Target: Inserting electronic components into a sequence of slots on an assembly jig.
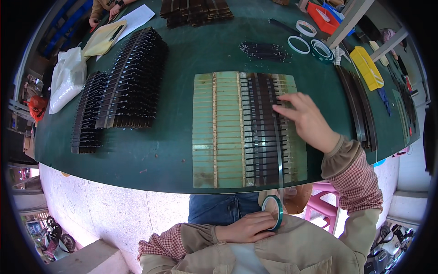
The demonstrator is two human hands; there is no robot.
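In my left hand [246, 228], close to my body below the table's front edge, is a roll of green tape [278, 213]. A narrow length of tape [280, 160] stretches from the roll up over a row of dark strips [269, 132]. These strips lie side by side on a pale green slotted board [204, 132], filling part of its right half. My right hand [305, 114] is over the board's upper right, thumb and forefinger apart, fingertips at the strips' right side near the tape. Whether the fingertips press on the tape cannot be made out.
Stacks of dark pin-edged strips [137, 77] stand at left beside a white plastic bag [68, 80]. Small dark pieces [264, 51] lie behind the board. Tape rolls [299, 44], a yellow bin [367, 68] and long dark strips [353, 105] are at right. A co-worker's hand [114, 11] is far left.
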